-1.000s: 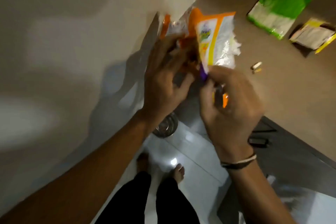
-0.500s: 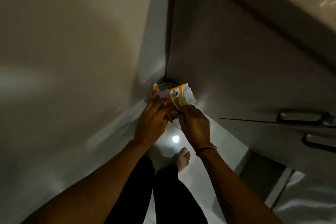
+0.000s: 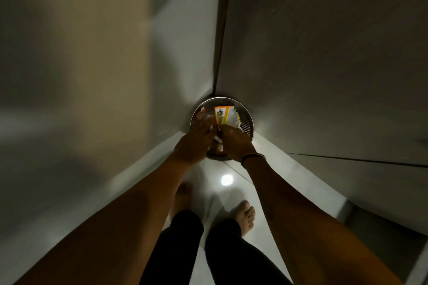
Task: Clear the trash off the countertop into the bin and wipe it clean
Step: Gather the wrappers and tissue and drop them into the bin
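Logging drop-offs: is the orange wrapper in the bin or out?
Partly in: orange wrapper is inside the bin rim, both hands gripping it, left hand, right hand.

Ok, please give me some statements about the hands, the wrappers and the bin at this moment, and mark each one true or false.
1. Both hands hold wrappers over the bin. True.
2. The bin stands on the countertop. False: it stands on the floor, in the corner.
3. The right hand wears a band at the wrist. True.
4. The left hand is empty. False: its fingers grip a crumpled wrapper.
5. The person wears shoes. False: the feet are bare.
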{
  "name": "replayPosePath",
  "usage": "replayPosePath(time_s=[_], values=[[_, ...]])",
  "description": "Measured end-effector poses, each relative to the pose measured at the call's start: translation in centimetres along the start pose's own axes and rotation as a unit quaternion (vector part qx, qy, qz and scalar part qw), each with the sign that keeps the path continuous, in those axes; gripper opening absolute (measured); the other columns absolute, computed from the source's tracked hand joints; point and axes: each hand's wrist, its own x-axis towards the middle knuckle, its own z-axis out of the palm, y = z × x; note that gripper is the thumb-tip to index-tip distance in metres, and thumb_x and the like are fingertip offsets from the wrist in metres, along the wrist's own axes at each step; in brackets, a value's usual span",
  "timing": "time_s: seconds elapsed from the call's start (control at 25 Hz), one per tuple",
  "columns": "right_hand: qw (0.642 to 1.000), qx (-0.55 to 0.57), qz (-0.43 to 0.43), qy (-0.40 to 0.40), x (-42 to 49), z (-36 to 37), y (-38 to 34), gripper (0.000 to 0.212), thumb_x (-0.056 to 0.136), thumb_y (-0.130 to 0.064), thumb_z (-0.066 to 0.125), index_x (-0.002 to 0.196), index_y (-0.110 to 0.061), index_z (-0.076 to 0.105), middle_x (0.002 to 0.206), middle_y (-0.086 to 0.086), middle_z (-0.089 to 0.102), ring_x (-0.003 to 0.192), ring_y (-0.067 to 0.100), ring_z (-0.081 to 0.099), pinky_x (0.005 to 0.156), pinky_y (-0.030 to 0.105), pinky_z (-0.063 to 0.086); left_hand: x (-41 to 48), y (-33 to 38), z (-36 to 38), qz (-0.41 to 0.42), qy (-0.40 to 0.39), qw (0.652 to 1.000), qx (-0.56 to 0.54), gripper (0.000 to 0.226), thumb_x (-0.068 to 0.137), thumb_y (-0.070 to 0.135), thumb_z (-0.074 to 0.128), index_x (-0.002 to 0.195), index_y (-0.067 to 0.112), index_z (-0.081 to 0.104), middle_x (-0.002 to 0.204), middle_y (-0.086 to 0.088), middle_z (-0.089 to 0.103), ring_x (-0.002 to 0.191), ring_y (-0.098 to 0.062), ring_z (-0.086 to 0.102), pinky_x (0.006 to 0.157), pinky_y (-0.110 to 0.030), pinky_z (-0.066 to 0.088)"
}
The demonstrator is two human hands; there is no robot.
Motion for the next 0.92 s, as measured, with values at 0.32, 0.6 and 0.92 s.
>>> replayPosePath(time_s=[0.32,0.6,0.92], values=[[0.999,-0.028,-0.016,0.004,-2.9,-2.3,-0.6,0.06,0.104,-0.026,0.063,0.156,-0.01,0.037,0.154,0.014,0.052,0.139,0.037,0.056,0.112,0.052,0.05,-0.8,2.4,-3.4,-0.014,-0.038,0.997,0.06,0.077,0.108,0.031,0.049,0.17,0.015,0.006,0.178,-0.019,0.008,0.166,-0.037,0.005,0.134,-0.053,0.008],[0.998,-0.008,0.021,0.051,-15.2,-9.0,-7.0,0.059,0.111,-0.026,0.049,0.166,-0.021,0.026,0.173,0.009,0.027,0.159,0.032,0.031,0.125,0.049,0.039,-11.1,8.1,-13.3,-0.087,0.08,0.992,-0.047,0.076,0.104,0.025,0.062,0.168,0.012,0.023,0.177,-0.016,0.019,0.164,-0.038,0.019,0.13,-0.052,0.03],[0.824,0.086,-0.119,0.547,-34.9,-29.8,-16.2,0.035,0.104,-0.021,0.06,0.138,-0.02,0.065,0.138,-0.004,0.068,0.13,0.011,0.062,0.11,0.028,0.051,-21.1,20.0,-36.8,0.046,0.492,0.853,-0.167,0.054,0.111,0.032,0.042,0.157,0.004,0.047,0.172,-0.019,0.032,0.163,-0.035,0.025,0.131,-0.044,0.028]])
